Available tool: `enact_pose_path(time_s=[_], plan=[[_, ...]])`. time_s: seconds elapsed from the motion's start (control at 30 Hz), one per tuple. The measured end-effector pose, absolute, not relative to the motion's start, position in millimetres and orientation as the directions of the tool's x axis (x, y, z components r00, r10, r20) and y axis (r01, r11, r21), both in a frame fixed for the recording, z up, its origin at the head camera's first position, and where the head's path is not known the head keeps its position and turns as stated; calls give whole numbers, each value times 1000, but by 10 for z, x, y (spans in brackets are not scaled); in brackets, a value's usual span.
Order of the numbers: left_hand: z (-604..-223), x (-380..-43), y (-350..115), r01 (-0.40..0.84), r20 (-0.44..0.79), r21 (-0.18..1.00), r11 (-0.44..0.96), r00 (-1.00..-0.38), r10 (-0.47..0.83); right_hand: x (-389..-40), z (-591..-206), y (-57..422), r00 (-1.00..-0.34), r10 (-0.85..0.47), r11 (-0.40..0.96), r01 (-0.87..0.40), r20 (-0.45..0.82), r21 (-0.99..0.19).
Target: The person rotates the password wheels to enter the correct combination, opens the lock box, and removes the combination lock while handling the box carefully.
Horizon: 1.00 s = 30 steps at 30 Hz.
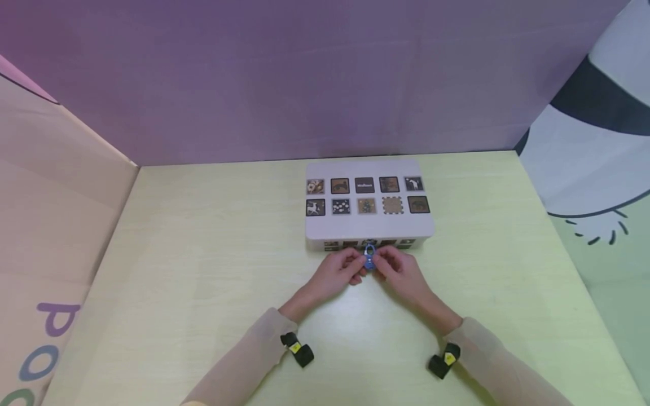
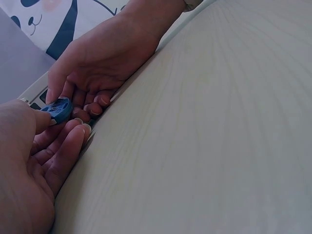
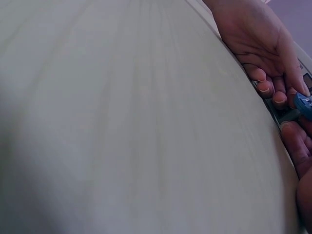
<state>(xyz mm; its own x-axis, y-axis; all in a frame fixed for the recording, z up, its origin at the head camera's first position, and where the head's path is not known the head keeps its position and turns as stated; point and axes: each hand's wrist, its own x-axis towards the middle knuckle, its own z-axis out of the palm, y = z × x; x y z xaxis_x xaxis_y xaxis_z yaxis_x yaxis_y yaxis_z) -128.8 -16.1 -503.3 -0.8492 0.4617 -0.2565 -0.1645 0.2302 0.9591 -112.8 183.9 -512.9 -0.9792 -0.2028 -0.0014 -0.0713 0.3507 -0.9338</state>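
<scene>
A small blue padlock [image 1: 369,262] with a raised shackle is held between both hands, at the front side of a white box [image 1: 369,226]. My left hand [image 1: 332,274] pinches the padlock from the left, and my right hand [image 1: 403,276] pinches it from the right. Close up in the left wrist view, the padlock [image 2: 59,110] has a rounded body with dark marks on its face. Only its edge, a blue rim [image 3: 303,104], shows in the right wrist view. Whether the shackle is locked cannot be told. Square pictures cover the box's lid and front.
The box stands near the back of a pale wooden table [image 1: 228,242]. Behind it rises a purple wall panel [image 1: 284,84]. Printed panels flank the table, with a panda figure on the right one [image 1: 594,146]. Black wrist cameras are strapped on both sleeves.
</scene>
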Motion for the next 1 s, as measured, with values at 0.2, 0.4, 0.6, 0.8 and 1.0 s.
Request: enact_pose_path(time_s=[0.2, 0.4, 0.6, 0.8, 1.0], plan=[[-5033, -1282, -161, -163, -256, 959, 231, -851, 460, -1118, -5106, 1831, -978, -211, 339, -73, 0, -938], [-5033, -1280, -159, -162, -254, 960, 230, -852, 458, -1106, -5072, 1821, -978, -210, 330, -54, -18, -943], [-5028, -1279, -159, -159, -251, 960, 231, -852, 458, -1106, -5069, 1814, -979, -202, 348, -35, -39, -937], [-5028, -1279, -159, -158, -250, 960, 230, -852, 460, -1107, -5074, 1816, -979, -200, 364, -50, -26, -930], [-5030, -1281, -155, -162, -254, 959, 232, -852, 458, -1114, -5114, 1819, -979, -205, 362, -71, -5, -930]])
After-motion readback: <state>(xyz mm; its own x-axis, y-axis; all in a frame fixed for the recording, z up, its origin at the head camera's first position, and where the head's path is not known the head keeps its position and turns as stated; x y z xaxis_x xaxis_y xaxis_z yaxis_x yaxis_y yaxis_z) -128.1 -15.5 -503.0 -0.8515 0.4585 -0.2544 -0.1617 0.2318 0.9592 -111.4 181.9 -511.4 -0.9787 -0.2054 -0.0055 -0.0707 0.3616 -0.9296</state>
